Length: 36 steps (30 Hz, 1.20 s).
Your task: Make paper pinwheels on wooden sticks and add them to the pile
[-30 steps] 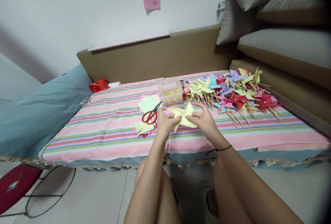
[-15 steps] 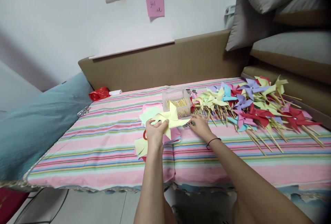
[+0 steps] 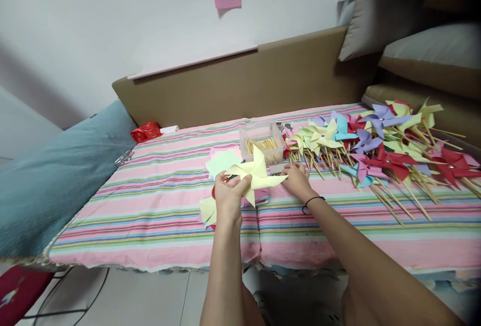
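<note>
My left hand (image 3: pixel 230 196) pinches a pale yellow paper pinwheel (image 3: pixel 258 175) near its middle, thumb on top. The pinwheel has no stick on it and hovers over the paper pile. My right hand (image 3: pixel 297 181) is low beside the pinwheel's right tip, fingers bent together; whatever they hold is too small to make out. A small grey container (image 3: pixel 277 169) lies just left of those fingers, partly hidden by the pinwheel. Below my left hand are pale yellow paper sheets (image 3: pixel 207 210), and red-handled scissors (image 3: pixel 213 192) show partly behind it. Light green paper (image 3: pixel 224 162) lies beyond.
A clear plastic box (image 3: pixel 244 151) of wooden sticks stands behind the pinwheel. Several finished pinwheels (image 3: pixel 391 160) on sticks are heaped at the right. A red plastic bag (image 3: pixel 146 132) sits far left on the striped cloth (image 3: pixel 150 205). Grey cushions (image 3: pixel 436 45) are stacked at the back right.
The view has tilted down a little. My right hand has drawn slightly away from the small metal pieces, up to the pinwheel's tip. My left hand still holds the pinwheel.
</note>
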Motion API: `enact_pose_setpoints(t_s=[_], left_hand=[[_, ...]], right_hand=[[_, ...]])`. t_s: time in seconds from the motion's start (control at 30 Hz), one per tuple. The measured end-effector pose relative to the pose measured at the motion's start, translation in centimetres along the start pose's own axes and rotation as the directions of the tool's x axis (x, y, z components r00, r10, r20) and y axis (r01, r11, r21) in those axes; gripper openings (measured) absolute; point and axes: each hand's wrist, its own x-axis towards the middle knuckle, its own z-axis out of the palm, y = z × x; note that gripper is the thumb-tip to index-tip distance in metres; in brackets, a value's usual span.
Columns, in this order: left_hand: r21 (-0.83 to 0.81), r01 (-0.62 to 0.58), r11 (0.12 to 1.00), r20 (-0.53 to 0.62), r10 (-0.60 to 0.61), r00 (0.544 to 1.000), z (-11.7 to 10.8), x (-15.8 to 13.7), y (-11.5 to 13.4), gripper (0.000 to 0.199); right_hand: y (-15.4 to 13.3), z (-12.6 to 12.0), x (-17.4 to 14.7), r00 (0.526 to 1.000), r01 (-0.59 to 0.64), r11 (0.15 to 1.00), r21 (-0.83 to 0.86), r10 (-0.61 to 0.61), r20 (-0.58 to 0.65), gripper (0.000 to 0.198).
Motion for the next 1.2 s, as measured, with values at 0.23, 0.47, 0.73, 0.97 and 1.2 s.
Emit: enact_pose_setpoints(t_s=[0.23, 0.47, 0.73, 0.97, 1.2], left_hand=[[0.000, -0.040, 0.999, -0.017, 0.040, 0.999, -0.8, 0.0, 0.3, 0.063], [-0.005, -0.048, 0.999, -0.049, 0.047, 0.998, -1.0, 0.3, 0.4, 0.062], [-0.031, -0.054, 0.998, -0.013, 0.053, 0.998, -0.3, 0.0, 0.4, 0.060], [-0.046, -0.041, 0.998, 0.004, 0.042, 0.999, 0.2, 0.0, -0.3, 0.062], [-0.043, -0.039, 0.998, -0.018, 0.038, 0.999, 0.9, -0.1, -0.5, 0.065]], right_hand=[[0.1, -1.3, -0.2, 0.994, -0.016, 0.999, -0.048, 0.021, 0.110, 0.012], [0.2, -2.9, -0.7, 0.979, -0.035, 0.995, -0.091, 0.052, 0.196, 0.012], [0.3, -5.0, -2.4, 0.924, 0.027, 0.993, -0.114, 0.018, 0.382, 0.012], [-0.3, -5.7, -3.4, 0.951, 0.121, 0.982, -0.143, -0.073, 0.301, 0.016], [-0.7, -4.1, -3.8, 0.969, 0.162, 0.966, -0.201, -0.117, 0.218, 0.016]])
